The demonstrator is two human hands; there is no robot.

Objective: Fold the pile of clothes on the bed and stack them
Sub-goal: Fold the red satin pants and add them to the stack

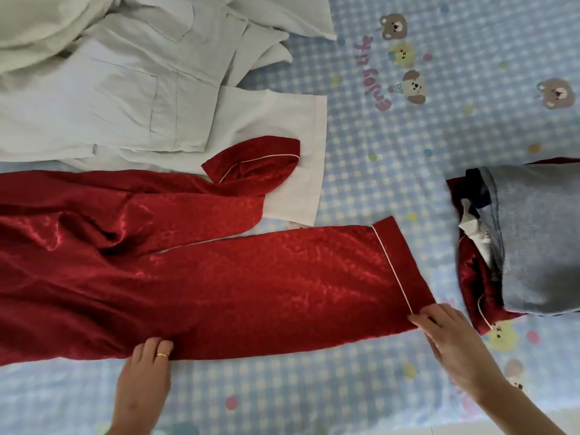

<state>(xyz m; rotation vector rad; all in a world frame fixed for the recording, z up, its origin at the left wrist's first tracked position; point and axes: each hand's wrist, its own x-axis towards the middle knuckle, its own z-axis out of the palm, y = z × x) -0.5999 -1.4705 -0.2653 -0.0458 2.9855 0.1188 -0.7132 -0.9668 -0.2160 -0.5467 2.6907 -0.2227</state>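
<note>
Red satin pyjama trousers with white piping lie spread across the bed, legs pointing right. My left hand grips the trousers' near edge around the middle, fingers curled over the fabric. My right hand pinches the near corner of the leg cuff. A stack of folded clothes sits at the right, a grey garment on top of red satin. Pale grey-white garments lie unfolded at the far left, partly under the other red leg.
The bed sheet is a blue check with bear and dog cartoons. Its near edge runs along the bottom right. A crumpled pale cloth bunches at the top left corner.
</note>
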